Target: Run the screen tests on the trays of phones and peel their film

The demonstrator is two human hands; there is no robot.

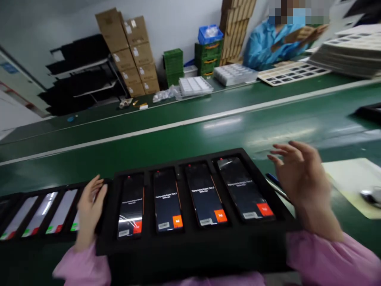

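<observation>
Left hand (89, 204) lies loosely open against the tray (193, 254) edge; right hand (300, 178) hovers empty, spread wide. Steady both tray sides evenly; avoid touching the phones (205, 194).

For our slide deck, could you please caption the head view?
Left hand at a black tray of four lit phones; right hand raised open beside it.

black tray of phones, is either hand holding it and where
The left hand lies on the left edge of the tray, fingers over the rim; whether it grips cannot be told. The right hand hovers open near the right edge, holding nothing.
</observation>
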